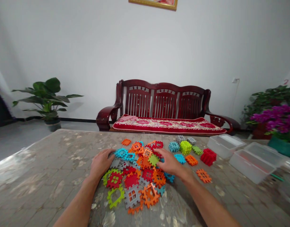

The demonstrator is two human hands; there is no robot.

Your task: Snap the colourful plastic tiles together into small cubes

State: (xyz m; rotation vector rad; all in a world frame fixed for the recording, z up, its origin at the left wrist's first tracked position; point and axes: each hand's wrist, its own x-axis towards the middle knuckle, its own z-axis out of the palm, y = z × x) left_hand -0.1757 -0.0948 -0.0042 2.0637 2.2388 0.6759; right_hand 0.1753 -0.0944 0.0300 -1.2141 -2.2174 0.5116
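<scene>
A loose heap of interlocking plastic tiles (132,181) in red, orange, blue, grey and green lies on the table between my hands. My left hand (101,162) rests at the heap's left side, fingers apart, its fingertips by a blue tile (121,153) and grey ones. On the other side my right hand (169,161) reaches in with thumb and fingers spread. A light green tile (153,160) lies right at its fingertips; whether they touch it is hard to tell. Some tiles are hidden under others and behind my right hand.
Sorted stacks stand at the right: blue (174,147), lime (185,147), grey (180,139) and red (208,157). Loose orange tiles (203,176) lie near them. Beyond are two clear plastic boxes (247,165) (224,151). A wooden bench (163,104) stands behind the table.
</scene>
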